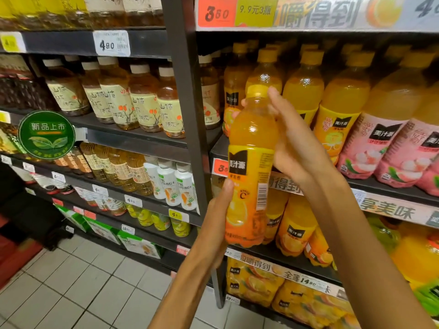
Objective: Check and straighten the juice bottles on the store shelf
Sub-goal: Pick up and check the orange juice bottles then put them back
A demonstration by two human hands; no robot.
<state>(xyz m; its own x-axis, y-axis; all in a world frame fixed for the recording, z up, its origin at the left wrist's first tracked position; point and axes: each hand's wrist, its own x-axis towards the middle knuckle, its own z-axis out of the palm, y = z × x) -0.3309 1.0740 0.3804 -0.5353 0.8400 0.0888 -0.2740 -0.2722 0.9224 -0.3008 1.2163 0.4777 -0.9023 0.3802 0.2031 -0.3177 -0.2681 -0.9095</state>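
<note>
I hold an orange juice bottle (251,167) with a yellow cap upright in the air in front of the shelf. My left hand (217,219) grips its lower part from the left, thumb on the label. My right hand (294,141) wraps the neck and shoulder from the right, fingers reaching up beside the cap. Behind it, a row of the same orange juice bottles (304,86) stands on the shelf (392,189).
Pink-labelled juice bottles (370,143) stand at the right of the same shelf. A dark upright post (190,96) divides the bays. Tea bottles (145,96) fill the left bay. More orange bottles (294,229) sit on the shelf below. White tiled floor (83,286) lies at lower left.
</note>
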